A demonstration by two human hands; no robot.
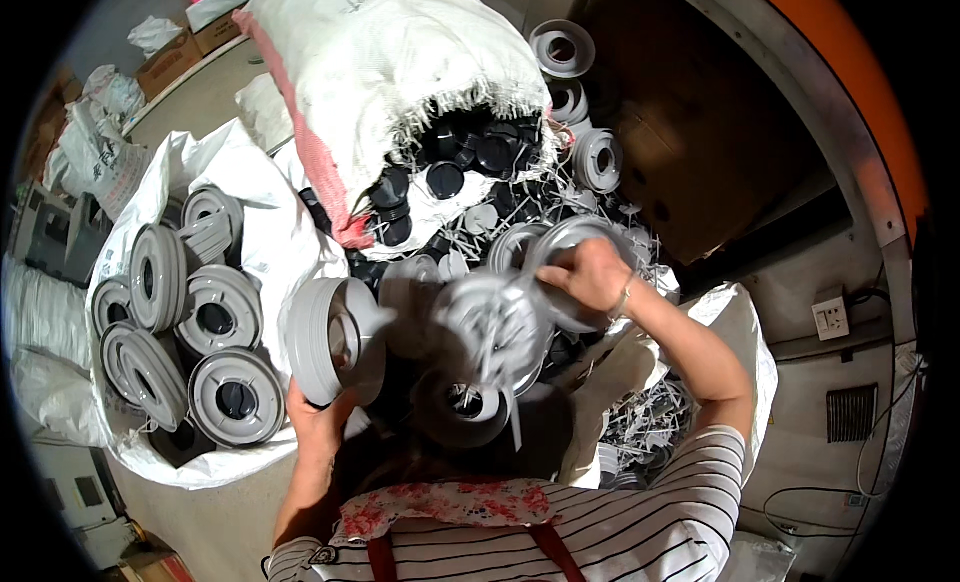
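Head view: left grip (318,414) holds grey ribbed part (308,334) by near edge.

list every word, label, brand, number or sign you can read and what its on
White sack with the pinkish-red edge: dark hand-drawn marks near its upper end, slanted; I don't copy out wording.
White bag at far left: dark characters, too small and crumpled to read reliably.
Grey ringed part in the left hand: no writing that I can make out.

Central grey part (490,322) too blurry for detail
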